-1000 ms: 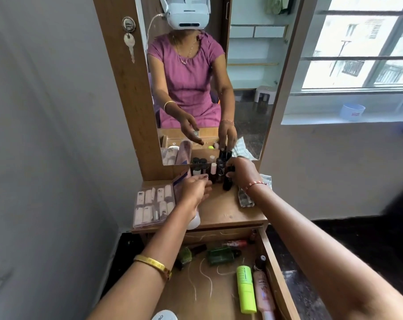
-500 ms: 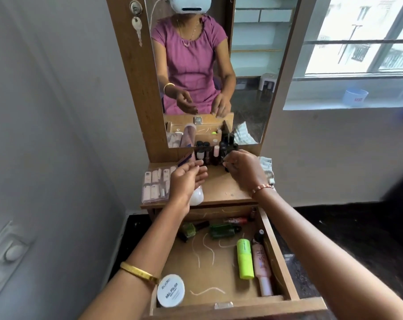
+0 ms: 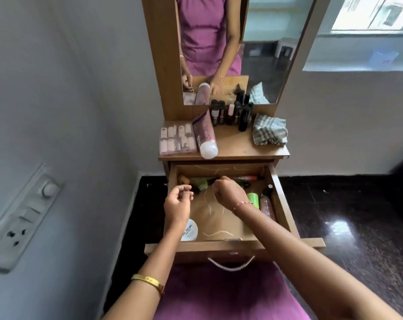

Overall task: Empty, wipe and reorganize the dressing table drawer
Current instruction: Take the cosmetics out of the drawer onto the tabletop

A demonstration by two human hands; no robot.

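Drawer [image 3: 286,204] stood pulled open under the worktop [image 3: 237,144], bottles inside. Left hand [image 3: 177,204] hovered over it, fingers loosely curled, holding nothing. Right hand [image 3: 228,192] reached in, fingers curled; maybe gripping something, cannot tell.

Wooden table [image 3: 233,146] at frame centre, below the mirror. On its top, from left: a clear case of nail tips [image 3: 177,140]; a pink tube [image 3: 206,137] lying beside it, cap toward the front edge; small bottles [image 3: 230,114] upright along the back; a checked cloth [image 3: 269,132], crumpled, at right.
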